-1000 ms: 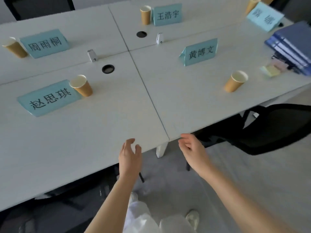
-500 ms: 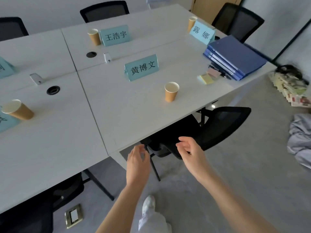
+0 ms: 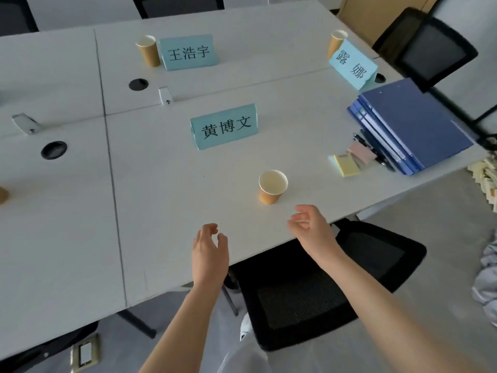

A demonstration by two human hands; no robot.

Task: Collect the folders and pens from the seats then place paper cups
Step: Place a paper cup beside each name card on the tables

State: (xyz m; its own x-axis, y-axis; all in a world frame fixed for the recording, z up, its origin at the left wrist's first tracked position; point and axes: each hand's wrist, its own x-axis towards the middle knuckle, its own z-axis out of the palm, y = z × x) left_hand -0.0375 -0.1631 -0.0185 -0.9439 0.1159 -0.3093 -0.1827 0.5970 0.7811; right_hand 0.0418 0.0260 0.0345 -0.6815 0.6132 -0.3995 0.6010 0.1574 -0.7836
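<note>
White tables, black mesh chairs

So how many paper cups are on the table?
4. One cup stands near the hands, one left of the far middle name card, one behind the far right name card, and one is cut off at the left edge. More may lie outside the view.

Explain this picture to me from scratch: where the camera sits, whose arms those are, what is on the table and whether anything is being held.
There is no machine here. The camera is worn on a person's head and looks forward and down, so the two bare arms are that person's own. The left hand and right hand hover above the near edge of the white table, fingers loosely curled, with no grip on anything. On the table stand paper cups, the nearest just beyond the right hand, and blue name cards. At the right end lies a stack of blue folders, with pens and sticky notes beside it. A black chair is tucked under the table.
</note>
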